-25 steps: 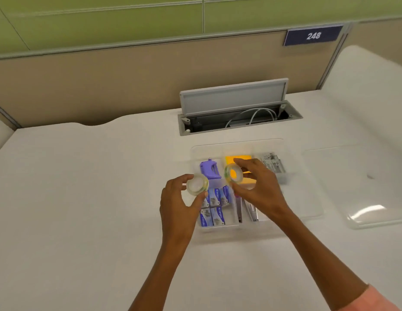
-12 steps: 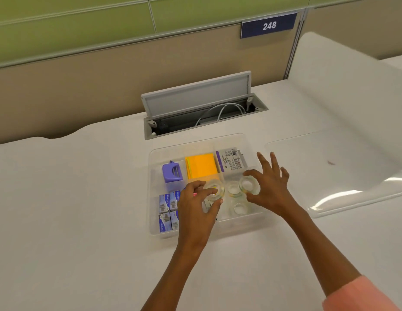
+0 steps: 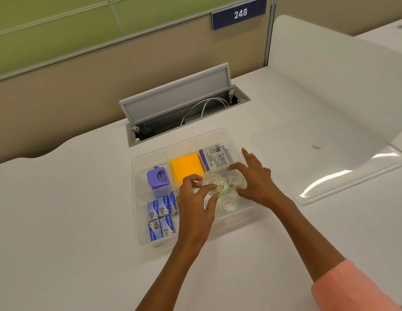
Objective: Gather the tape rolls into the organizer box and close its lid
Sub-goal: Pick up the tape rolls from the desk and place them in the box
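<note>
Our left hand (image 3: pixel 194 206) fingers pinch tape roll (image 3: pixel 212 184); right hand (image 3: pixel 255 181) fingers spread over rolls in organizer box (image 3: pixel 141 230). Risk: stacked rolls block lid (image 3: pixel 325 158), right of frame.

1. Organizer box (image 3: pixel 137 198): clear, smooth plastic.
2. Lid (image 3: pixel 343 167): clear plastic, glossy, catching glare.
3. Tape rolls (image 3: pixel 229 205): transparent, shiny.
4. Table (image 3: pixel 72 221): matt white, smooth.
5. Sleeve (image 3: pixel 352 288): pink cloth.
</note>
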### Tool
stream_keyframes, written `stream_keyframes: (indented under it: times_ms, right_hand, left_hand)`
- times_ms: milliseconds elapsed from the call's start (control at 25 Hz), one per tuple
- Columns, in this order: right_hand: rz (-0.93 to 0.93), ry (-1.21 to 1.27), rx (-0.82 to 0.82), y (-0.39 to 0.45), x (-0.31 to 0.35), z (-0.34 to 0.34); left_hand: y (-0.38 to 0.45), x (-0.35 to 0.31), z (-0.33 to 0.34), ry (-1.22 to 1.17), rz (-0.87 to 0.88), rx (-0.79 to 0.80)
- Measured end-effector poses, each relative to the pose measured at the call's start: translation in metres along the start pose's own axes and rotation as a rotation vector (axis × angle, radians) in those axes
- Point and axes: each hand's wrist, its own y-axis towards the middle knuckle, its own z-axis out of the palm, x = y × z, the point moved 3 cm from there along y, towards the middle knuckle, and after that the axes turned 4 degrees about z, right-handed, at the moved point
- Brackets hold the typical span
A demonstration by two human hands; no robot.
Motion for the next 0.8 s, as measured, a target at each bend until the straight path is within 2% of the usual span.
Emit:
stream_keyframes:
  times_ms: [200,360,560,800]
  right_hand:
    - [-0.063,0.321,-0.099,-0.009,0.001,-0.005]
    - [-0.006,0.556,-0.231,-0.014,-0.003,-0.01]
    - [0.063,0.576,-0.287,-0.015,-0.005,-0.01]
    - [0.084,0.589,-0.306,-0.014,-0.008,-0.007]
  left_hand:
    - [0.006,-0.002,0.007,0.12,0.004,0.072]
    - [0.008,-0.012,0.018,0.312,0.096,0.229]
    - [0.01,-0.019,0.037,0.475,0.141,0.509]
    - [0.017,-0.018,0.046,0.449,0.141,0.631]
